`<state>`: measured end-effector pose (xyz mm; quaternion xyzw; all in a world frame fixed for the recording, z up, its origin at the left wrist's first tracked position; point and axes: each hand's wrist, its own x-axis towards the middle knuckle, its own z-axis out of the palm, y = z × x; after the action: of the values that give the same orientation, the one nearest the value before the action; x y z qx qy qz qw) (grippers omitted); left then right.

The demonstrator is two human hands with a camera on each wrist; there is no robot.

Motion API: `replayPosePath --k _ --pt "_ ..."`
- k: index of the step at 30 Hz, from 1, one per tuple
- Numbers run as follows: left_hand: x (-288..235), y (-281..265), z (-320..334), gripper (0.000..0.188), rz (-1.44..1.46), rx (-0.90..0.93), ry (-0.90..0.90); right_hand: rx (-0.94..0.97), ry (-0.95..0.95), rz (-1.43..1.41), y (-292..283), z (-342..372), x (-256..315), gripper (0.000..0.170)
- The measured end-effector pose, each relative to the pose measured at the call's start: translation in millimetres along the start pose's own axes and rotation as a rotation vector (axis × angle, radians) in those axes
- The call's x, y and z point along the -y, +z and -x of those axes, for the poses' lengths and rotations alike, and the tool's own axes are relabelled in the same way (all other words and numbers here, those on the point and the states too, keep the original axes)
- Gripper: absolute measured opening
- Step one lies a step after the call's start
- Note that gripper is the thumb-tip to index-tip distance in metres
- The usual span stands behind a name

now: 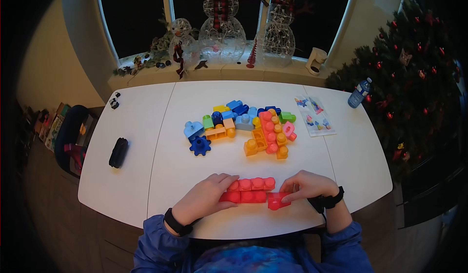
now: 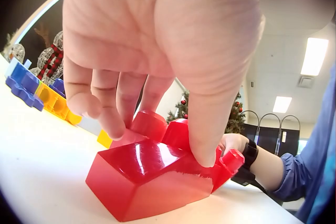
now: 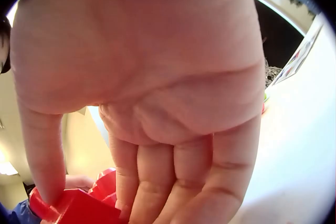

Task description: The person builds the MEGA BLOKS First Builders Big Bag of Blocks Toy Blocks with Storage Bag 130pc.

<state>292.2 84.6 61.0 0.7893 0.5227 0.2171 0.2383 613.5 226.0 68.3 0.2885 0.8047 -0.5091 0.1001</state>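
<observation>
Two rows of red toy building blocks lie near the table's front edge, the rear row (image 1: 257, 183) with studs showing, the front row (image 1: 252, 197) right against it. My left hand (image 1: 207, 197) grips the left end of both rows, thumb in front and fingers behind. In the left wrist view a sloped, smooth red block (image 2: 152, 182) sits under that thumb. My right hand (image 1: 309, 185) pinches a separate red block (image 1: 277, 202) just off the front row's right end. Thumb and fingers close on this red block (image 3: 86, 208) in the right wrist view too.
Behind the hands lies a pile of colourful blocks, including a blue gear-shaped piece (image 1: 200, 146) and a tall coral block (image 1: 269, 131). A picture sheet (image 1: 315, 116) and a water bottle (image 1: 360, 93) are at the right. A black case (image 1: 118, 152) lies at the left.
</observation>
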Motion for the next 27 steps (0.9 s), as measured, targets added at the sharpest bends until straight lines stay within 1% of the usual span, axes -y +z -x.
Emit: replayPosePath --k 4,7,13,16,19,22,23,26,27 --pt "0 0 0 0.067 0.007 -0.001 0.007 -0.132 -0.028 0.07 4 -6 -4 0.029" --pt "1 -2 0 0.067 0.011 0.013 0.002 -0.183 -0.083 0.144 5 -9 -9 0.031" --pt "1 -3 -1 0.068 0.012 0.034 -0.006 -0.199 -0.046 0.078 7 -11 -7 0.031" --pt "1 -2 -1 0.069 0.006 0.028 -0.006 -0.27 -0.079 0.111 7 -11 -6 0.025" --pt "-3 -3 0 0.07 0.0 0.014 -0.003 -0.548 -0.12 0.184 3 -17 -10 0.028" --pt "-4 -3 0 0.071 -0.002 0.003 0.0 -0.926 -0.051 0.303 0 -27 -3 0.033" --pt "-4 -3 0 0.07 -0.002 0.0 0.002 -0.957 -0.04 0.288 -3 -31 -2 0.039" --pt "-3 -1 1 0.069 -0.005 -0.013 0.012 -1.097 -0.144 0.462 -9 -50 -4 0.037" --pt "-3 -1 1 0.068 -0.006 -0.018 0.014 -1.102 -0.131 0.52 -10 -55 -2 0.036"
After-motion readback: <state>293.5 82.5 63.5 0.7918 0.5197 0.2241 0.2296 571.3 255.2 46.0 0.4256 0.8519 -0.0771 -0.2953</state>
